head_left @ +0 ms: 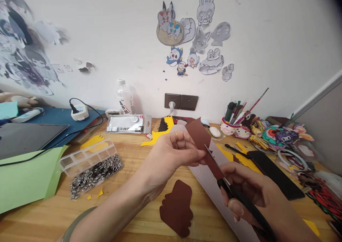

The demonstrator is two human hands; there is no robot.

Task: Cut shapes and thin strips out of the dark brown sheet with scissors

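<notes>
Brown sheet (201, 130): held up at a tilt over bench (146, 224), just R of mid-view, pinched firmly btw thumb & fingers of L hand (173, 149). Wrapping fingers of R hand (256, 187) round black handles of scissors (242, 199), so gripping w/ both hands. Pointing blades up-L along brown sheet, w/ tip just beside L thumb; can't tell exact blade gap. Wearing yellowish ring on one L finger. Have brown cutout (177, 210) flat on bench below hands, w/ scalloped bits on both sides; also long pale sheet (205, 185) running diagonally beneath R hand. See to L: clear plastic box (88, 156) w/ lid open, full of metal snap-like rings (96, 174), few yellow scraps (100, 192) just in front, green sheet (29, 179) farther L. Find behind hands: yellow paper (161, 135) w/ cut edges, clear packet (128, 124), bottle (125, 99) nr wall (267, 50). Spot to R: black phone-like slab (276, 174) lying aslant nr R hand, cup (228, 128) of pens, brushes etc., pile of multicol. cutouts (285, 135). On wall, see cartoon pics (192, 35) stuck above brown socket (168, 99) w/ white plug (172, 105) in.
</notes>
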